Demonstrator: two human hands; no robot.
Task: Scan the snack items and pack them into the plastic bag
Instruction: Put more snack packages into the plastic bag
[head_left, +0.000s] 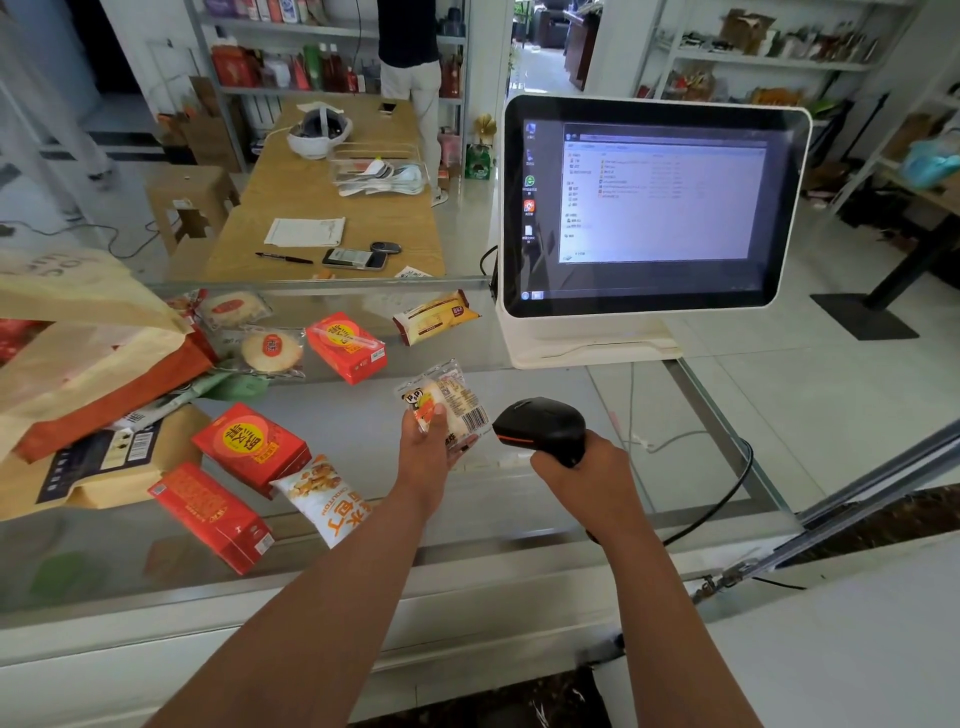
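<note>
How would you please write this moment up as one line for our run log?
step: scanning | left hand: holds snack packet | right hand: grips barcode scanner, pointed at packet's barcode | bagging: not yet

Glass desk with three red boxes, a crouton pouch, wrapped cakes, bags and a terminal.

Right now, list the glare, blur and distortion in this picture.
Head view: the wide-angle lens bows the monitor; the glass counter shows reflections and see-through clutter; screen text is too blurred to read; the barcode on the snack packet by the scanner is fairly crisp.
</note>
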